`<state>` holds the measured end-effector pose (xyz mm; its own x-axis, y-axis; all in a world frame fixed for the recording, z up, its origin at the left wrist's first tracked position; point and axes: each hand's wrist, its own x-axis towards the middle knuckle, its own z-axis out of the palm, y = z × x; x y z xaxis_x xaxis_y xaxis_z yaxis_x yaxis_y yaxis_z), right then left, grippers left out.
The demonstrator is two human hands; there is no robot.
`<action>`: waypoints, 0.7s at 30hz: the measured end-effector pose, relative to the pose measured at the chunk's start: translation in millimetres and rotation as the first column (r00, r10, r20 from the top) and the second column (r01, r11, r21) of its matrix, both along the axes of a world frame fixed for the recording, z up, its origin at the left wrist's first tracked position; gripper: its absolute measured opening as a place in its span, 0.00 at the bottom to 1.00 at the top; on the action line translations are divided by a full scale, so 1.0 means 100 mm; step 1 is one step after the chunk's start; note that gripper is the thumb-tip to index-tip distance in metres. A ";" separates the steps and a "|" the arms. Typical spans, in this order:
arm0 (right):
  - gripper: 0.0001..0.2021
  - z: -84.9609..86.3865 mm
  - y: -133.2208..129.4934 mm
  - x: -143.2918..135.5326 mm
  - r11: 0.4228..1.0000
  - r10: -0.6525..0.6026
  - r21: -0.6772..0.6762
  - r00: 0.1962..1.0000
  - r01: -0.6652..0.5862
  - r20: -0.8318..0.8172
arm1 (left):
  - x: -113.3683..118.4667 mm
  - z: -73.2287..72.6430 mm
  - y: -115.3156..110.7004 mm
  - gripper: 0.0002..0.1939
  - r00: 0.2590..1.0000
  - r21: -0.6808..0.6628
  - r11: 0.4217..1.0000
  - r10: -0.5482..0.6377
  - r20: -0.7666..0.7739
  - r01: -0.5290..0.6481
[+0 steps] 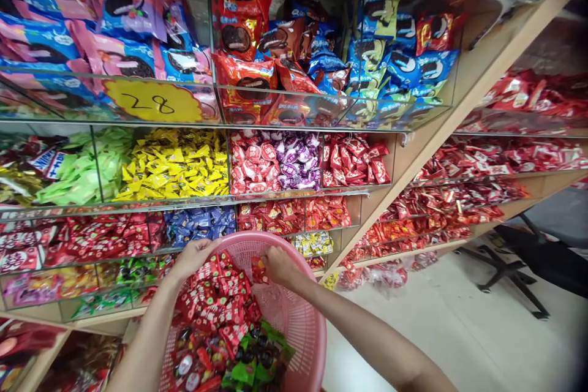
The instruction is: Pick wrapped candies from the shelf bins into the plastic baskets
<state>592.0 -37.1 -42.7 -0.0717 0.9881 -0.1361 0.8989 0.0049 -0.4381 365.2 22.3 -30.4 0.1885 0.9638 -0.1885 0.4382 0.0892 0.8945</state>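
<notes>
A pink plastic basket (301, 312) with slotted walls is tilted toward me in front of the lower shelves. Inside lie red patterned candy packets (215, 294), green-wrapped candies with dark pieces (257, 358) and mixed red candies (195, 358). My left hand (195, 257) is closed over the basket's far left rim. Over the basket's upper right part, my right hand (278, 266) has its fingers closed on a small red candy packet (260, 269). The fingertips of the left hand are partly hidden behind the rim.
Clear-fronted shelf bins hold wrapped sweets: yellow candies (177, 165), blue packets (199, 225) and cookie packs (248, 82). A yellow price tag (154, 100) reads 28. A slanted wooden panel (441, 128) divides the shelves. Black chair legs (509, 275) stand on the floor at right.
</notes>
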 end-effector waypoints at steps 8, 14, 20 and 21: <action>0.19 -0.10 -0.08 0.08 0.996 -0.026 0.082 0.991 0.037 -0.128 | 0.00 0.01 0.00 0.28 1.000 0.000 1.000 0.004 -0.005 -0.004; 0.13 -0.13 -0.12 0.10 0.991 -0.087 0.084 0.979 0.104 -0.184 | 0.00 0.02 -0.02 0.28 1.000 -0.009 1.000 0.015 0.021 -0.014; 0.13 -0.23 -0.12 0.08 0.998 -0.057 -0.009 0.958 0.057 -0.281 | -0.02 -0.02 0.01 0.27 1.000 0.009 1.000 0.005 -0.019 -0.005; 0.13 -0.25 -0.13 0.08 0.999 -0.053 -0.013 0.962 0.051 -0.268 | -0.02 -0.02 0.01 0.28 1.000 0.013 1.000 0.003 -0.026 -0.003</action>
<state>600.3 -49.8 -67.2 -0.0548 0.9906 -0.1251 0.7473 -0.0424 -0.6631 363.0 23.3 -32.2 0.1809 0.9668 -0.1805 0.4613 0.0787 0.8838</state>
